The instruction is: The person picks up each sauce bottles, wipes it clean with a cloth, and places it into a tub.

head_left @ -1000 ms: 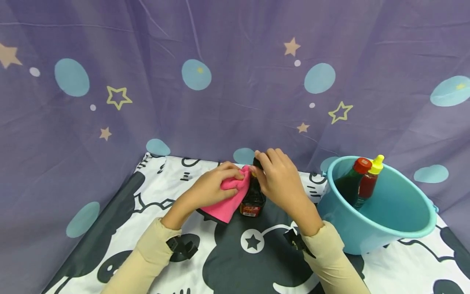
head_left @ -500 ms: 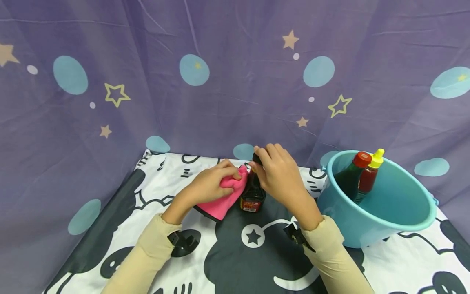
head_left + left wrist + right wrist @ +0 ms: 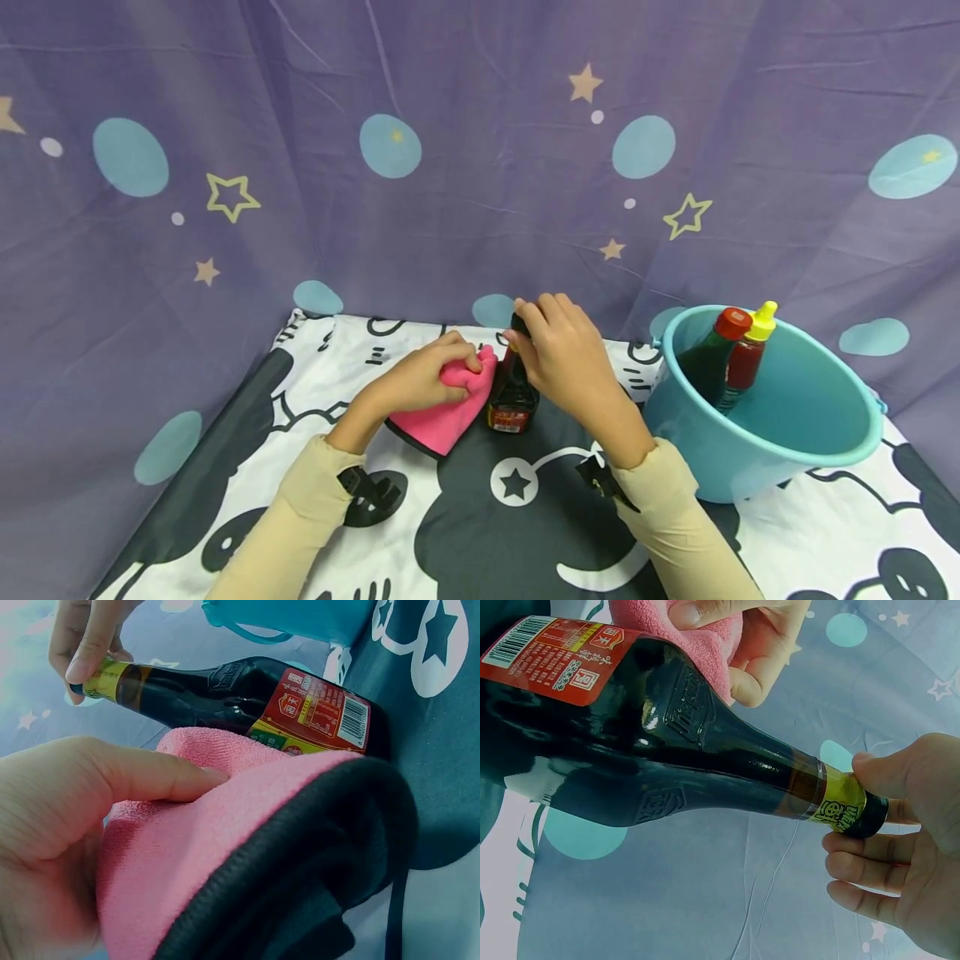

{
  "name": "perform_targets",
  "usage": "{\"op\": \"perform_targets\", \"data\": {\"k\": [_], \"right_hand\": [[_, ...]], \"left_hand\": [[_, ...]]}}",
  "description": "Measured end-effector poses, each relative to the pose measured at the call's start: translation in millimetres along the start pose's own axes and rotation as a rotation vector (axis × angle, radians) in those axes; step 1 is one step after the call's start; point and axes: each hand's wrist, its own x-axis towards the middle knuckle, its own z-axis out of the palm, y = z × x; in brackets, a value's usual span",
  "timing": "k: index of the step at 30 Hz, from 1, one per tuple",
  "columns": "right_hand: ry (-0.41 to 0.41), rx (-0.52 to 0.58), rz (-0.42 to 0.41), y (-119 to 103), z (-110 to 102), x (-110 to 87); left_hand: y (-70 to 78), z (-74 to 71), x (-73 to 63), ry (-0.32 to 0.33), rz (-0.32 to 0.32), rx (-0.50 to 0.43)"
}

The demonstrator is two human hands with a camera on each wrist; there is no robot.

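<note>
A dark glass sauce bottle (image 3: 513, 392) with a red label stands on the patterned cloth, in the middle of the head view. My right hand (image 3: 573, 358) pinches its black cap (image 3: 871, 816) at the top, thumb on one side and fingers on the other. To the bottle's left, my left hand (image 3: 422, 375) grips a bunched pink cleaning cloth (image 3: 446, 417) with a black edge. In the left wrist view the thumb presses into the pink side, and the dark underside (image 3: 300, 877) shows. Whether the cloth touches the bottle, I cannot tell.
On the right stands a light blue bucket (image 3: 765, 450). Inside it lean a green bottle with a red cap (image 3: 731, 323) and a red sauce bottle with a yellow nozzle (image 3: 762, 323). A purple curtain (image 3: 480, 233) hangs behind the black-and-white patterned sheet (image 3: 465, 533).
My left hand has drawn the pink cloth slightly left, so less of it lies against the bottle. My right hand stays at the cap, and the bottle stands in place.
</note>
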Motion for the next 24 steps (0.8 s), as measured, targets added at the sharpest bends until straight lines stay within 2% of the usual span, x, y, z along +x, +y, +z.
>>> {"op": "perform_targets", "data": {"k": [8, 20, 24], "right_hand": [[-0.017, -0.004, 0.009, 1, 0, -2.2], [-0.004, -0.004, -0.004, 1, 1, -1.4], [-0.005, -0.008, -0.006, 1, 0, -0.6]], "left_hand": [[-2.5, 2.4, 1.1, -0.028, -0.013, -0.012], [-10.3, 8.5, 1.7, -0.084, -0.043, 0.051], [-11.0, 12.1, 2.0, -0.111, -0.056, 0.121]]}}
